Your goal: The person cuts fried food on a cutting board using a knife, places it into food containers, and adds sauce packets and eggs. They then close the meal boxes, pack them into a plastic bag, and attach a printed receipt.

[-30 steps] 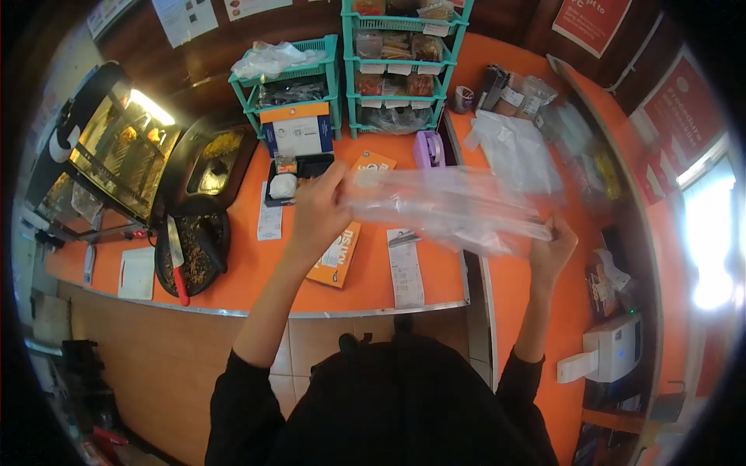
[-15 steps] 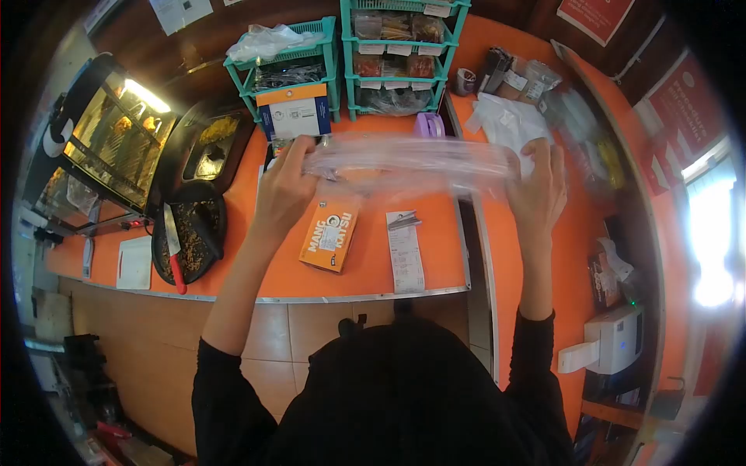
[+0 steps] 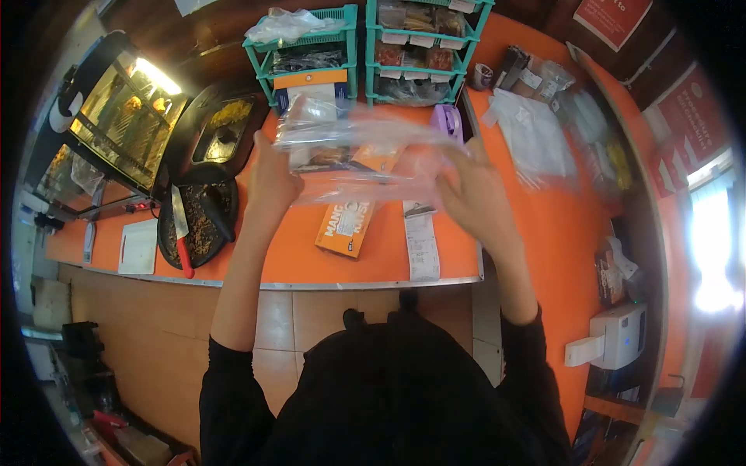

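A clear plastic bag (image 3: 365,151) is stretched in the air between my two hands, blurred by motion. My left hand (image 3: 272,175) is closed on its left side. On the other side my right hand (image 3: 478,190) grips the bag, fingers curled and pointing inward. Below the bag an orange food box (image 3: 342,231) printed "MANG KATSU" lies on the orange counter (image 3: 303,268). A long printed receipt (image 3: 422,247) lies flat to the right of the box. Through the bag another orange surface shows, partly hidden.
At left are a lit food warmer (image 3: 116,116), a metal tray (image 3: 225,130) and a black pan (image 3: 210,221) with a red-handled knife (image 3: 180,225). Teal racks (image 3: 351,54) stand behind. White plastic bags (image 3: 532,136), a purple tape dispenser (image 3: 447,120) and a white printer (image 3: 619,336) are at right.
My right hand has come inward, closer to my left hand, and the stretched bag now hangs wider and looser. The view has shifted slightly.
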`<state>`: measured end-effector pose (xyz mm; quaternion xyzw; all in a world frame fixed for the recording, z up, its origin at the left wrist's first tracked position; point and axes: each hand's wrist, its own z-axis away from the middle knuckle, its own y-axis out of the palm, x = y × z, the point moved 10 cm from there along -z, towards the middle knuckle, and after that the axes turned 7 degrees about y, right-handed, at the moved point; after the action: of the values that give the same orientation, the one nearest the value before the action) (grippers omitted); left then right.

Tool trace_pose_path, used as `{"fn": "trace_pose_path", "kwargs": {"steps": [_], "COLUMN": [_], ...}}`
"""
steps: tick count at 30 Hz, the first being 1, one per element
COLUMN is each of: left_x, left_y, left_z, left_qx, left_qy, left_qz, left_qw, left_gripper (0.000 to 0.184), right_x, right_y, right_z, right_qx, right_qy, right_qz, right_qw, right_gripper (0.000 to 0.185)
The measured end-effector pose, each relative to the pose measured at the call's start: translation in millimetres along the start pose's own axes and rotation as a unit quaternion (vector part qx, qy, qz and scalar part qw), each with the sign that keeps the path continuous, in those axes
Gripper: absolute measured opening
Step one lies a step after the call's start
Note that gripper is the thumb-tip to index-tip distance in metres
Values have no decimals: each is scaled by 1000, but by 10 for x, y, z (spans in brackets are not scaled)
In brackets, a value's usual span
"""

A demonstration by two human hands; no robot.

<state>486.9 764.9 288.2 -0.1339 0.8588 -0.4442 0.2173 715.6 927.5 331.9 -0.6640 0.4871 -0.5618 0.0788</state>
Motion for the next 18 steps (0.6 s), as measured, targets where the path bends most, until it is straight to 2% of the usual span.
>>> {"fn": "trace_pose_path", "kwargs": {"steps": [1, 3, 5, 6, 7, 9, 10, 12, 13, 15, 16, 17, 18], "left_x": [-124, -320, -140, -32, -21, -72, 67, 572, 649, 806, 853, 857, 898], "left_y": [-78, -30, 222, 252, 162, 99, 123, 334, 335, 265, 283, 295, 326], "left_z": [32, 99, 267, 284, 280, 316, 333, 474, 491, 513, 545, 603, 674], "left_qx": [5, 101, 85, 72, 63, 56, 53, 71, 67, 28, 21, -2, -28], "left_qy": [-1, -20, -36, -46, -52, -37, -44, -153, -159, -176, -183, -187, -189], "left_qz": [1, -2, -14, -28, -36, 69, 64, 68, 64, 31, 26, 57, 87], "left_qw": [1000, 995, 996, 996, 996, 995, 996, 983, 983, 983, 983, 981, 978], "left_gripper": [41, 46, 44, 42, 42, 36, 36, 36, 36, 52, 52, 58, 64], "right_x": [-270, -887, -867, -745, -742, -612, -500, -495, -670, -887, -977, -1060, -1091], "right_y": [-21, 238, 265, 317, 491, 776, 847, 950, 984, 1166, 1309, 1432, 1512], "right_z": [-39, -70, -211, -295, -314, -291, -295, -394, -485, -621, -693, -791, -869], "right_qx": [-74, -79, -148, -153, -81, -1, 3, 12, 31, 51, 78, 101, 98], "right_qy": [76, 136, 131, 119, 158, 190, 187, 177, 183, 180, 179, 175, 161], "right_qz": [210, 288, 362, 357, 292, 221, 223, 224, 253, 280, 333, 385, 383], "right_qw": [972, 945, 911, 914, 940, 957, 957, 958, 950, 942, 923, 901, 904], "right_gripper": [22, 25, 25, 25, 27, 28, 31, 35, 37, 40, 42, 45, 45]}}
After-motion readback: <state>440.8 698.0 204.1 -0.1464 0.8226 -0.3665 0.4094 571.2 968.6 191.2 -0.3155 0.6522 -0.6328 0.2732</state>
